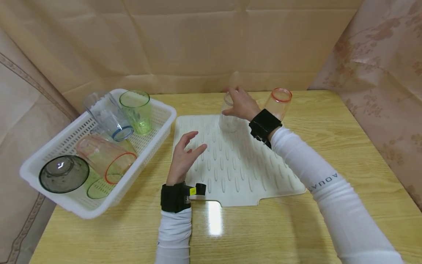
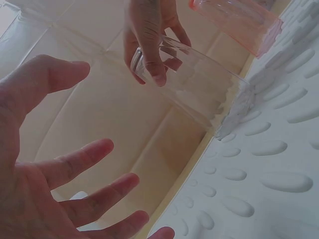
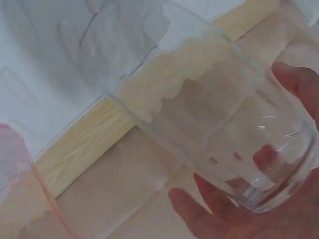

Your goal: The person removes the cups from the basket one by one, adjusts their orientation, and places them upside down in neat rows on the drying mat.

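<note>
My right hand (image 1: 242, 104) holds a clear tumbler (image 1: 227, 123) by its narrow base end, thumb on the near side and fingers round the back. Turned upside down, the tumbler has its wide rim down at the far part of the white ridged mat (image 1: 230, 176). In the right wrist view, the thumb (image 3: 299, 82) lies along one side of the clear glass. My left hand (image 1: 184, 157) hovers over the mat's left side, fingers spread and holding nothing. Just right of the right hand, an orange tumbler (image 1: 279, 102) also stands upside down, partly hidden by the wrist strap.
At left, a white plastic basket (image 1: 168, 124) holds several tumblers: a green one (image 1: 140, 113), a blue-tinted one (image 1: 110, 115), a pink-orange one (image 1: 99, 156) and a dark grey one (image 1: 64, 176). A beige cloth (image 1: 184, 44) hangs behind the wooden table (image 1: 257, 234).
</note>
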`<action>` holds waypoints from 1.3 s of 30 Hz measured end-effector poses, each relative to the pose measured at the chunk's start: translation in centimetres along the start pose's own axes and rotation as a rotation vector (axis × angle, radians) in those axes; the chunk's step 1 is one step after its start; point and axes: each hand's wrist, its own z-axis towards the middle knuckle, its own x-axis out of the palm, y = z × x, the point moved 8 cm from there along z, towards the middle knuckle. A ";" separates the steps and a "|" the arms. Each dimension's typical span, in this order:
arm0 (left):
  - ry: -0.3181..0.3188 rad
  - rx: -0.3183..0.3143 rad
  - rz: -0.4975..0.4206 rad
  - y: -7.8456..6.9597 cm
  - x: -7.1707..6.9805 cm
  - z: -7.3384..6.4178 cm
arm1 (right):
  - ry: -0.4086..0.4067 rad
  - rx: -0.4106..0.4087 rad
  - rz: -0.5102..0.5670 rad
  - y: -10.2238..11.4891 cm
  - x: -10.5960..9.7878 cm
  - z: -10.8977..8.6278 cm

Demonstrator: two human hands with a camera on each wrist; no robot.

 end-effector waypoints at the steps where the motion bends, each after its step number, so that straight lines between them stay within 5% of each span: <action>1: 0.002 -0.004 0.001 -0.3 0.0 -0.2 | -0.006 -0.001 0.009 0.0 0.0 0.0; 11: 0.003 0.000 0.011 -0.2 -0.4 0.1 | -0.063 -0.028 0.088 0.4 -1.3 -0.8; 26: 0.005 -0.010 0.034 0.3 -1.2 0.5 | -0.192 -0.026 0.181 -1.0 -5.7 -4.0; 39: -0.002 -0.024 0.057 0.4 -1.8 0.9 | -0.301 -0.028 0.144 -2.9 -7.5 -6.9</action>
